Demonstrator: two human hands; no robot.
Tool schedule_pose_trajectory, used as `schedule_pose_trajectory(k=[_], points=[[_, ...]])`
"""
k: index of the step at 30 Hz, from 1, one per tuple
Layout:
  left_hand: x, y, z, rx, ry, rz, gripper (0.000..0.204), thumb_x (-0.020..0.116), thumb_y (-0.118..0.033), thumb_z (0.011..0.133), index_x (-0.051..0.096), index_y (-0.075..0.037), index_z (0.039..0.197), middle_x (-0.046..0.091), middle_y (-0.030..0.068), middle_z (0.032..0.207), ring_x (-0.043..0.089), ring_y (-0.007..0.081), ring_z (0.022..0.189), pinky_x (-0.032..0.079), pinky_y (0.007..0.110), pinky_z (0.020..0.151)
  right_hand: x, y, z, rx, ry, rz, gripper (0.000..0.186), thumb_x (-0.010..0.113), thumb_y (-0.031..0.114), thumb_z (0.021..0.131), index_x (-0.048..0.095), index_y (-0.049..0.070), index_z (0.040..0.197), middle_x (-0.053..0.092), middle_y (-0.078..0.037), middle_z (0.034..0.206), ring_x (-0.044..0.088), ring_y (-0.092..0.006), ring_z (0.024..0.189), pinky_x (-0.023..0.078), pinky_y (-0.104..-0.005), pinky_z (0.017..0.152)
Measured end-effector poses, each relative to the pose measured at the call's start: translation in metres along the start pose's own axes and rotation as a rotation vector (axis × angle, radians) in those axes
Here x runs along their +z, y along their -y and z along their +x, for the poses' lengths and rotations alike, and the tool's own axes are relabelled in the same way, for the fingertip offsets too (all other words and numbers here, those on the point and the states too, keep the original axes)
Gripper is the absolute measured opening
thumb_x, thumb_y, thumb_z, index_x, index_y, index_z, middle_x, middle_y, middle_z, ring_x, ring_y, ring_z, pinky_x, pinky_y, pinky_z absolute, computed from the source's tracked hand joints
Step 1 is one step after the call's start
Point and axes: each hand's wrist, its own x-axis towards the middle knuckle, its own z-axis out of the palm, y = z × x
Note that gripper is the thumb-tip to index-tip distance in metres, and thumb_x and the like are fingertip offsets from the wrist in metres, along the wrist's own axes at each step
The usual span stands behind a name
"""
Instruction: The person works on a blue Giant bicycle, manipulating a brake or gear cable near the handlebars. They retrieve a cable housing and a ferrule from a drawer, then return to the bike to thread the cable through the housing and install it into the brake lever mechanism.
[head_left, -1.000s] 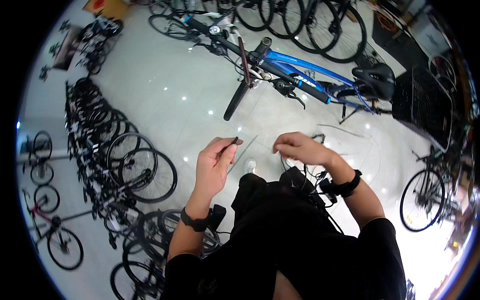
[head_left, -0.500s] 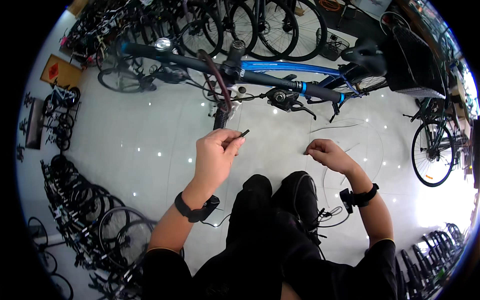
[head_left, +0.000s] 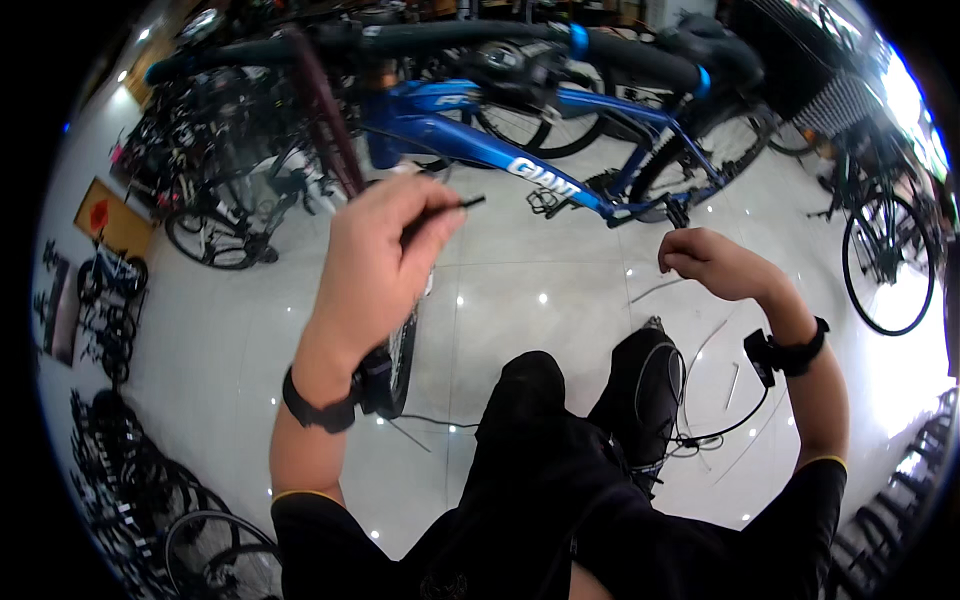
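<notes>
My left hand (head_left: 385, 255) is raised in front of the bicycle, thumb and fingers pinching a short thin black tube (head_left: 474, 201) whose end sticks out to the right. Over on the right, my right hand (head_left: 712, 262) has its fingers curled together; whatever they may hold is hidden. A narrow dark part shows just beyond those fingers, too unclear to name. Ahead stands a bicycle with a blue frame (head_left: 470, 143). Its black handlebar (head_left: 440, 40) with blue rings runs across the top, blurred. A dark-red bar (head_left: 322, 115) slants down beyond my left hand.
Thin loose cables (head_left: 690, 440) lie coiled by my right leg and on the shiny tiled floor (head_left: 530, 310). The bicycle's front wheel (head_left: 402, 368) is partly hidden below my left forearm. Rows of bicycles stand left and behind; another bicycle (head_left: 888, 262) is at right.
My view has shifted, and the blue bicycle looks larger and nearer. My left hand has moved up and left with the black tube; my right hand has moved up and right, widening the gap.
</notes>
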Motion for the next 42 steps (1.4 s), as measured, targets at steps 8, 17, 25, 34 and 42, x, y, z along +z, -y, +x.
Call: schedule_pose_trajectory(k=[8,17,25,34,42], points=[[0.115,0.021,-0.103,-0.368,0.202,-0.365,0.010,0.062,0.005,0.087,0.058,0.003,0.096,0.057,0.0043,0.085,0.053,0.0084,0.073,0.045,0.022,0.066,0.167,-0.333,-0.083,0.753,-0.175,0.424,0.019,0.057,0.015,0.084,0.067,0.000,0.088,0.066,-0.007,0.076,0.062,-0.0155,0.067,0.051,-0.0295,0.060],[0.170,0.059,-0.122,-0.534,0.378,-0.479,0.011,0.053,0.002,0.093,0.057,0.002,0.104,0.055,0.0079,0.100,0.051,0.0103,0.077,0.042,0.021,0.065,0.514,-0.418,-0.130,1.124,-0.543,0.142,0.014,0.053,0.000,0.075,0.062,-0.002,0.085,0.062,-0.027,0.092,0.059,-0.0436,0.095,0.050,-0.0478,0.082],[0.204,0.115,-0.112,-0.527,0.416,-0.425,0.015,0.050,-0.004,0.099,0.055,0.001,0.112,0.058,0.0072,0.100,0.051,0.0106,0.080,0.044,0.023,0.072,0.471,-0.425,-0.182,1.575,-0.929,0.142,0.042,0.066,0.011,0.079,0.050,-0.001,0.115,0.051,-0.026,0.115,0.054,-0.0434,0.106,0.049,-0.0466,0.089],[0.203,0.148,-0.129,-0.481,0.346,-0.333,0.014,0.050,-0.001,0.097,0.054,0.000,0.110,0.058,0.0090,0.101,0.055,0.0143,0.082,0.048,0.027,0.073,0.594,-0.526,-0.469,2.075,-0.593,0.203,0.024,0.054,0.024,0.092,0.070,0.009,0.100,0.068,-0.010,0.107,0.064,-0.0283,0.102,0.053,-0.0401,0.080],[0.238,0.168,-0.127,-0.584,0.470,-0.239,0.015,0.052,-0.002,0.097,0.054,0.002,0.111,0.062,0.0088,0.099,0.061,0.0136,0.086,0.050,0.026,0.077,0.548,-0.506,-0.420,2.055,-0.714,0.066,0.019,0.056,0.014,0.088,0.067,-0.001,0.092,0.067,-0.023,0.098,0.067,-0.0364,0.095,0.056,-0.0461,0.079]])
